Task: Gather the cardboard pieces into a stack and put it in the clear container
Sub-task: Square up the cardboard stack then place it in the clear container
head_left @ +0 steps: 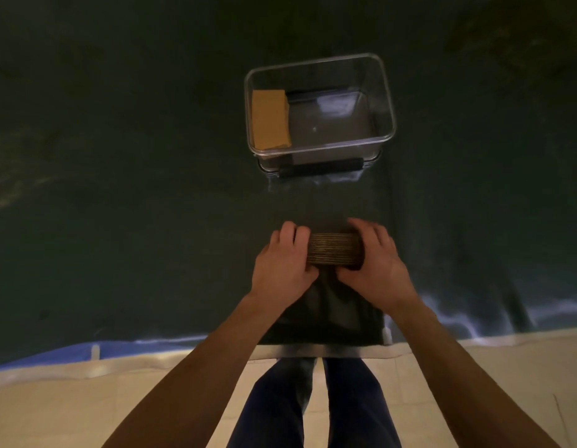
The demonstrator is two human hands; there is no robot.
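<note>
Here, two hands [332, 263] (both pressing), one cardboard stack [334, 249], one clear container [319, 106].

Bare forearms, no sleeves — dark navy trousers [316, 405] on both legs.

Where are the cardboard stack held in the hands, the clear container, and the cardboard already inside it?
cardboard stack [334, 249]: head view, on its ridged edge face between the hands.
clear container [322, 149]: head view, on its near rim.
cardboard in the container [269, 119]: head view, on its flat top face.
</note>
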